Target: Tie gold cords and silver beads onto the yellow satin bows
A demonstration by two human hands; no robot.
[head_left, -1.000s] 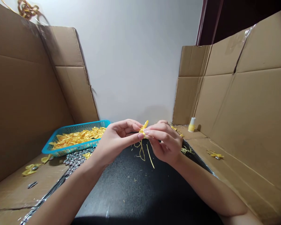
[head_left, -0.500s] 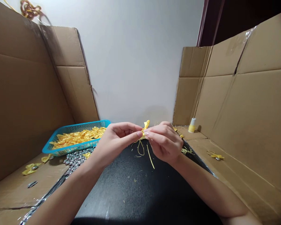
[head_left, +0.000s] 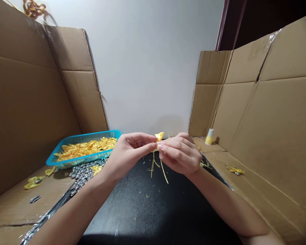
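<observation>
**Bow (head_left: 159, 136) pinched between both hands, centre of frame**

Your left hand (head_left: 124, 153) comes in from the lower left, thumb and forefinger pinched on the yellow bow. Your right hand (head_left: 181, 153) meets it from the other side: thumb and forefinger closed on the same piece, remaining fingers curled in. The fingertips of both hands nearly touch. The bow sits just right of frame centre, one flared end sticking up above your fingers (the rest is hidden by them).

Below your fingertips, yellow threads (head_left: 152, 168) show against the black mat (head_left: 142, 211); I cannot tell whether they join the bow. Clippings (head_left: 206, 165) lie just right of your right hand, by the mat's edge.

Left of your left hand: a blue basket (head_left: 79, 161) heaped with yellow pieces (head_left: 88, 148). In front of it, silver beads (head_left: 81, 174) lie in a spread pile, with a yellow scrap (head_left: 96, 169) on top near your wrist. Further to the lower left, a loose bow (head_left: 33, 183) rests on the cardboard (head_left: 12, 207) with a bead against it.

Right of frame: a white-and-yellow cone (head_left: 209, 137) stands upright; nearer you lies another yellow piece (head_left: 235, 170).
</observation>
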